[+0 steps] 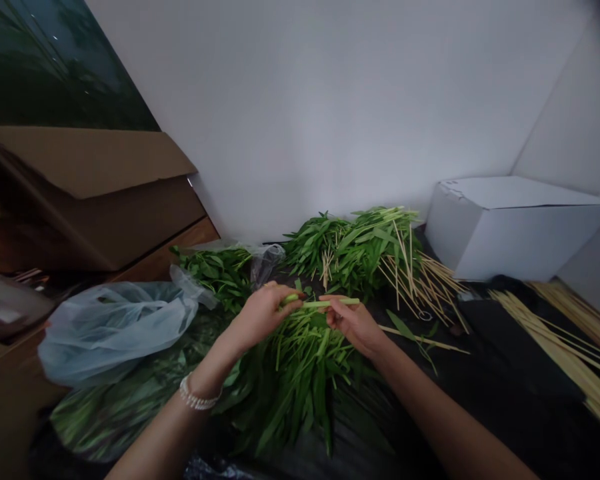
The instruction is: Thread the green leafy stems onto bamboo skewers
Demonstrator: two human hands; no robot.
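Observation:
Between my two hands runs a pale green leafy-vegetable stem [312, 305], held roughly level. My left hand [265, 312], with a beaded bracelet on the wrist, is closed around its left part. The fingertips of my right hand [354, 324] pinch it near its right end, which sticks out past them. Whether a thin stick lies along the stem, I cannot tell. Just below my hands is a loose heap of long-leaved green vegetables [310, 360]. Beyond them lie leafy bunches [360, 243] with thin wooden sticks [425, 283] poking out to the right.
A pale plastic bag [115, 327] and more greens [215, 270] in clear plastic are at the left. Behind stands an open cardboard box [90, 160]. At the right are a white box [520, 223] and long bamboo sticks [555, 347] on a dark surface.

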